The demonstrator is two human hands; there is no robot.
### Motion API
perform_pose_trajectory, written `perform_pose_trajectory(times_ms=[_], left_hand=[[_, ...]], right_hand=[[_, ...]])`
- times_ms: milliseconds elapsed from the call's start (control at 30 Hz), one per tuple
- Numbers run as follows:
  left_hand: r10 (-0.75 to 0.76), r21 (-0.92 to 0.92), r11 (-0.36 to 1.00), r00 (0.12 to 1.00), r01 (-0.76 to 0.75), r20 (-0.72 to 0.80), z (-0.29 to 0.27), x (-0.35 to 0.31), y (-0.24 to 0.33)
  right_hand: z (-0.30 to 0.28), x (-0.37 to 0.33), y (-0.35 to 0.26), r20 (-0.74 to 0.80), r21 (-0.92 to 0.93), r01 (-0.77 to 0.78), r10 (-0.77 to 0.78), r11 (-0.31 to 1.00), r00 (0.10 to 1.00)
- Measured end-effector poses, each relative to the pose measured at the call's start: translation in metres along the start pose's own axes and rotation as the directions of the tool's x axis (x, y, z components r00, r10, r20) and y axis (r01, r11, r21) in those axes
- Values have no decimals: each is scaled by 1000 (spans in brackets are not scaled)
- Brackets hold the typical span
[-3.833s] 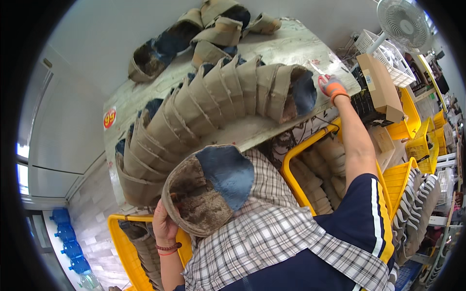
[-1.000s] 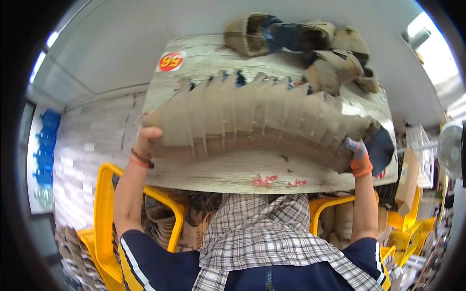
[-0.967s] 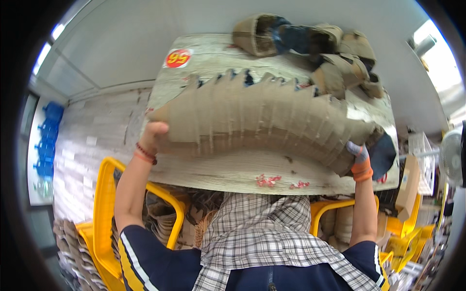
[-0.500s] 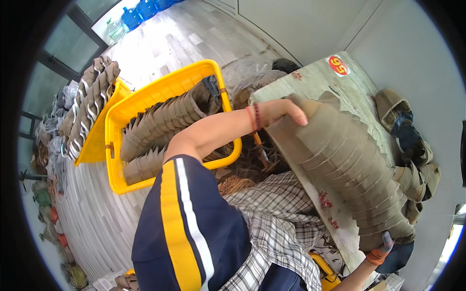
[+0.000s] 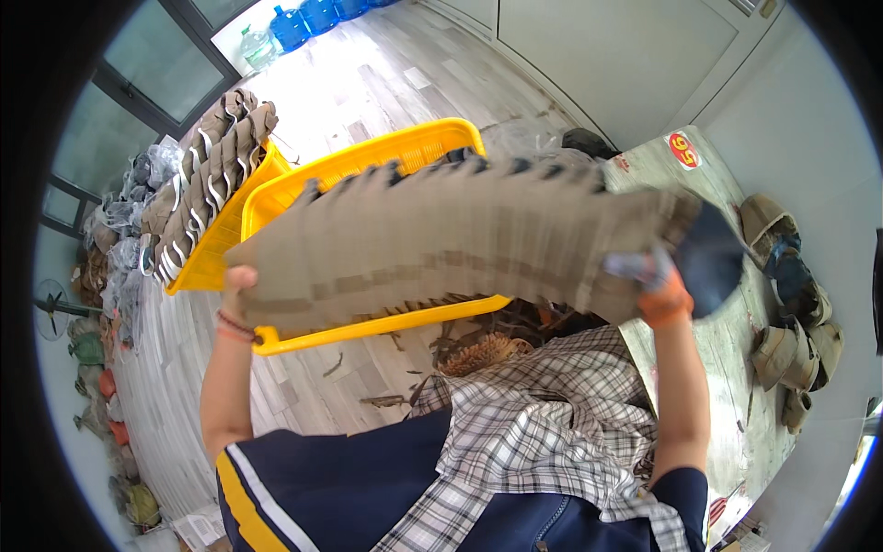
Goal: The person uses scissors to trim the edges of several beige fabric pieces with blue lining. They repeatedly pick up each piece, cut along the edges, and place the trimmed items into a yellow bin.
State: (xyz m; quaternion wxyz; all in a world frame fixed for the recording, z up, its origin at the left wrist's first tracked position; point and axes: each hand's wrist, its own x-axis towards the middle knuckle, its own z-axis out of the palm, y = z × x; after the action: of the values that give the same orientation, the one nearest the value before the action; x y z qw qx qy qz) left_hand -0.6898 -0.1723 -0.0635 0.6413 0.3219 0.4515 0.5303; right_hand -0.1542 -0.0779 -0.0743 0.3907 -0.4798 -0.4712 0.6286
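Note:
A long stack of nested olive-brown shoe uppers (image 5: 432, 244), blurred by motion, is held level between my two hands. My left hand (image 5: 241, 283) grips its left end, with the thumb showing and the other fingers hidden behind. My right hand (image 5: 655, 287), in an orange glove with greyish fingertips, closes on the right end, beside a dark navy piece (image 5: 713, 258). Beneath the stack is a yellow plastic basket (image 5: 368, 331), and the stack hides most of its inside. The stack's right end reaches over the worn bench (image 5: 690, 368).
Loose brown shoe uppers (image 5: 777, 276) lie along the bench's right edge. Another yellow basket (image 5: 216, 244) with stacked uppers stands at the left. Plastic bags (image 5: 120, 221) line the left wall, and large blue water bottles (image 5: 290, 28) stand at the back. Scraps litter the floor near my lap.
Both hands have lifted the stack off the bench and swung it left over the yellow basket. It has turned from slanting along the bench to lying nearly crosswise.

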Motion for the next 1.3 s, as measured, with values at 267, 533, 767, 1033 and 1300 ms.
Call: perform_pose_trajectory(times_ms=[267,533,767,1033,1300], left_hand=[[60,-54,995,953,-80,-297,-130,-30,-3],[-271,1,907,585,421,-764,-284,-12,-185],[-129,312,839,719,446,-683,-229,-5,-148],[666,782,-30,596,622,-449,-78,118,-142],[427,561,89,540,-823,725,333,217,-217]], right_hand=[[161,168,91,560,258,-279,92,925,823],[159,154,256,304,-831,-59,541,553,784],[141,102,246,341,-695,140,153,705,928],[14,-73,145,86,-685,321,-364,654,927],[-75,-295,199,-956,-293,-22,-293,956,-14]])
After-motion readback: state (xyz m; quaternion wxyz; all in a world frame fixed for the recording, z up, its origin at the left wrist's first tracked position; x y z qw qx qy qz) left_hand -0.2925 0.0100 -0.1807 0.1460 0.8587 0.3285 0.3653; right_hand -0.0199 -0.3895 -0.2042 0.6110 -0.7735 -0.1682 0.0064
